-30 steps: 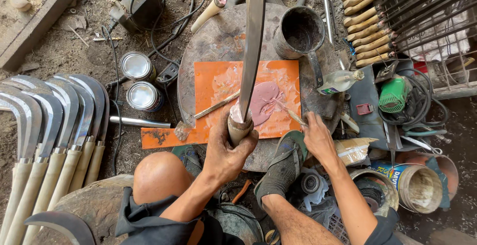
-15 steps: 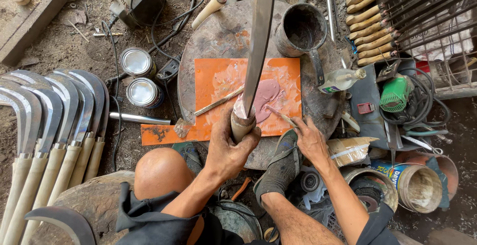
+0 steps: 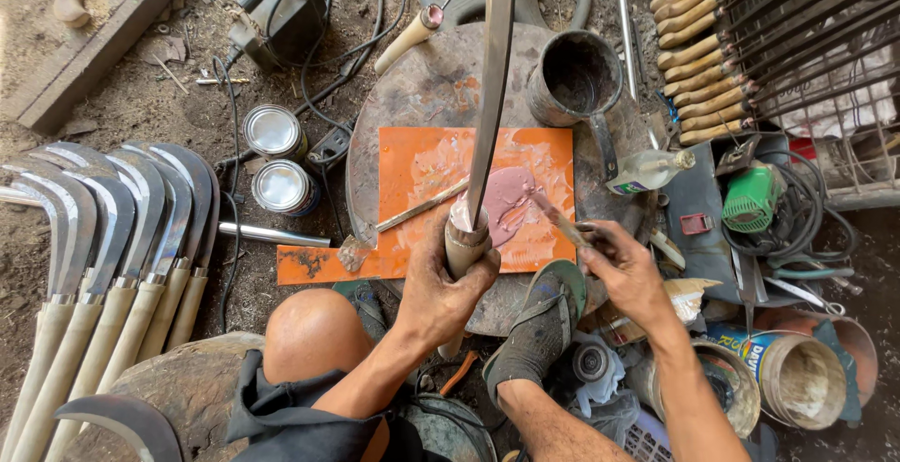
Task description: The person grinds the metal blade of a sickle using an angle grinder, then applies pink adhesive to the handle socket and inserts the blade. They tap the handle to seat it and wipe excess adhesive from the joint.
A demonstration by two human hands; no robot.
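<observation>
Left hand (image 3: 441, 284) grip wraps the sickle handle (image 3: 462, 248); right hand (image 3: 626, 270) pinches a spatula (image 3: 560, 223).

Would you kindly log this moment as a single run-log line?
left hand: grips sickle handle, blade upright | right hand: holds stick at pink paste | base: orange board

This is a rough, dirt-floored workshop where sickles are made or fitted with handles. Finished sickles (image 3: 112, 237) lie in a row on the ground at the left, and more wooden handles (image 3: 689, 59) are racked at the top right. A round metal slab (image 3: 412, 87) serves as bench, ringed by cans (image 3: 272, 129), cables (image 3: 337, 59), a green power tool (image 3: 750, 198) and buckets (image 3: 806, 382).
</observation>
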